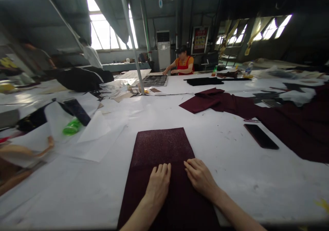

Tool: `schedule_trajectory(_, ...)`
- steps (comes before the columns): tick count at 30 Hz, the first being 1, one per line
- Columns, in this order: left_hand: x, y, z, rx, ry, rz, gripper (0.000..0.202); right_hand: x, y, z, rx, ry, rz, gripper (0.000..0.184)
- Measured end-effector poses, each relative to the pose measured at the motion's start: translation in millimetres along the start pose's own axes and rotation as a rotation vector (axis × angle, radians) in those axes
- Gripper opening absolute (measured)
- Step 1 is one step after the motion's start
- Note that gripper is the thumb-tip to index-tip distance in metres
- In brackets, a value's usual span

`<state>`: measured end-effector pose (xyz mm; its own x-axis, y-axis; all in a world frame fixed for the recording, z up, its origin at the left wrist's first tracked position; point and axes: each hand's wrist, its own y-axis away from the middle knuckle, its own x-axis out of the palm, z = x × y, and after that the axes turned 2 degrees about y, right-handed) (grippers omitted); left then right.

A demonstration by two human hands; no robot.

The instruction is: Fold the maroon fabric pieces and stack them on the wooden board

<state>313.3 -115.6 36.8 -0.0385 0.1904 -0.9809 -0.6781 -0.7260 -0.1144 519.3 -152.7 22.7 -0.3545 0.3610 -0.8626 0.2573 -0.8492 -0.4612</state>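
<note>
A dark maroon fabric piece (161,142) lies lengthwise on the white table in front of me. Its far end looks lighter and speckled; a darker layer covers the near part, and the near end runs out of view at the bottom. My left hand (159,181) is on the middle of the fabric, its fingers bent and together at the edge of the darker layer. At the right side of the same layer, my right hand (200,177) is closed, thumb and fingers gathered on the cloth. The fingertips of both hands are partly hidden.
A phone (260,136) and a pen (252,120) lie right, beside more maroon cloth (288,121). White paper sheets (95,131) and a green roll (72,126) are left, near another person's arms (20,155). A metal pole (132,35) rises behind; a co-worker (183,64) stands across.
</note>
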Motion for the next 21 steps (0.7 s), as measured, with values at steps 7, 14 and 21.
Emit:
schedule_trajectory(7,1.6,80,94,-0.27,0.058,-0.019,0.038,1,13,-19,-0.055,0.127,-0.059,0.025)
schedule_trajectory(14,7.3,133,110,-0.524,0.328,-0.262,0.038,10,-56,47,-0.075,-0.109,0.035,0.017)
schedule_trajectory(21,10.3,167,82,-0.672,0.615,-0.39,0.052,69,-138,140,-0.088,-0.237,0.374,0.008)
